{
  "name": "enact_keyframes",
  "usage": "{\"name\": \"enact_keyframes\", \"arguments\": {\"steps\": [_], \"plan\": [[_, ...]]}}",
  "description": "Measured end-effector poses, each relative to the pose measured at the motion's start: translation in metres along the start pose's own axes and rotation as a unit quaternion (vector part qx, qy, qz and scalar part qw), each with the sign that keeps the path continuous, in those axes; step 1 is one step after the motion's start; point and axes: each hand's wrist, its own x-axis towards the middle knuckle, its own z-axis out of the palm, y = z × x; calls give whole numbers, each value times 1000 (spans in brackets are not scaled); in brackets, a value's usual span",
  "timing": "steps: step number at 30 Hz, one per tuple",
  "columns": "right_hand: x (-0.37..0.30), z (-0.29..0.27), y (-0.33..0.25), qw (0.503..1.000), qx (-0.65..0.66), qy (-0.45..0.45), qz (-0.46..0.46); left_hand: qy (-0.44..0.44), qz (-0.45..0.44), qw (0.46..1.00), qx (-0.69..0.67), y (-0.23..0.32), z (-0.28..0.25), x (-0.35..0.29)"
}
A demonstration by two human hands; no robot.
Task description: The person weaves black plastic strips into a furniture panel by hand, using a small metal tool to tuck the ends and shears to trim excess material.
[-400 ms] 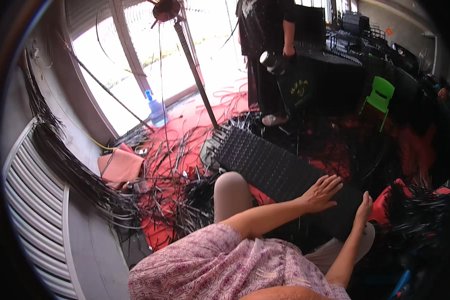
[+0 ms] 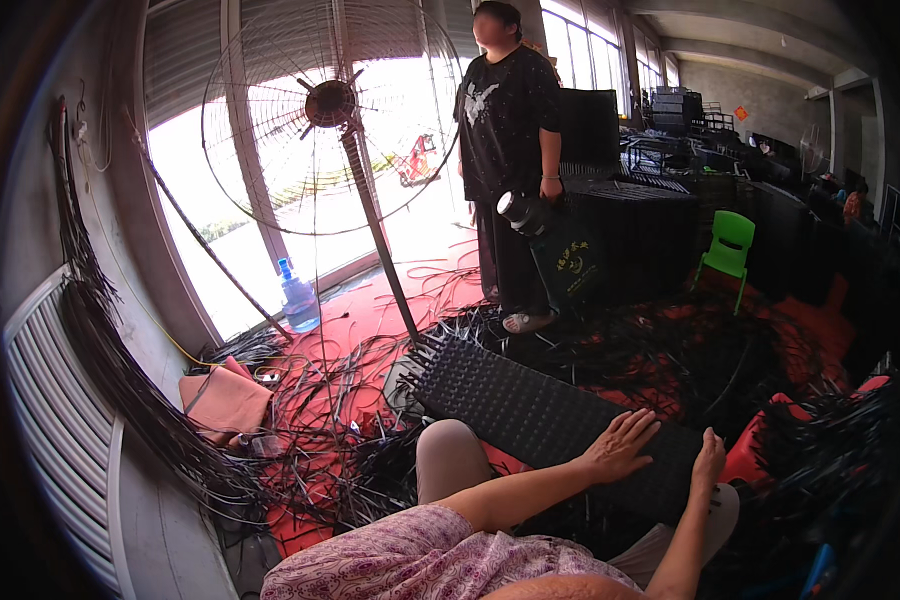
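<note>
A long black woven panel (image 2: 530,405) lies slantwise across my lap, reaching from the floor stand side toward my right knee. Flat on its near part rests my left hand (image 2: 620,446), fingers stretched out. My right hand (image 2: 709,458) is at the panel's right edge with its fingers curled in around that edge; the fingertips are partly hidden. Loose strip ends stick out at the panel's far left end.
Black strips (image 2: 360,480) litter the red floor (image 2: 370,310). Nearby stand a large fan (image 2: 330,105), a blue water jug (image 2: 298,300), a green chair (image 2: 730,243) and a red seat (image 2: 750,450) with black strips. Another person (image 2: 510,130) stands ahead holding a bag.
The view has tilted up, showing more of the standing person and the fan. My right hand's fingers, straighter before, are now curled at the panel's edge. My left hand stays flat.
</note>
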Motion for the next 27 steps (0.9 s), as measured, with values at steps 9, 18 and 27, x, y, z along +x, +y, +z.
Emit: {"name": "enact_keyframes", "arguments": {"steps": [9, 18, 27], "plan": [[0, -4, -1, 1000, 11, -6, -7, -1, -5, 1000, -2, 3, 1, 1], [-4, 1, -1, 1000, -7, -9, 1, 10, -8, 1000, -4, -3, -2, -7], [7, 40, -26, 991, -126, 23, -26, 28, 10, 999, 38, -17, -4, 6]]}}
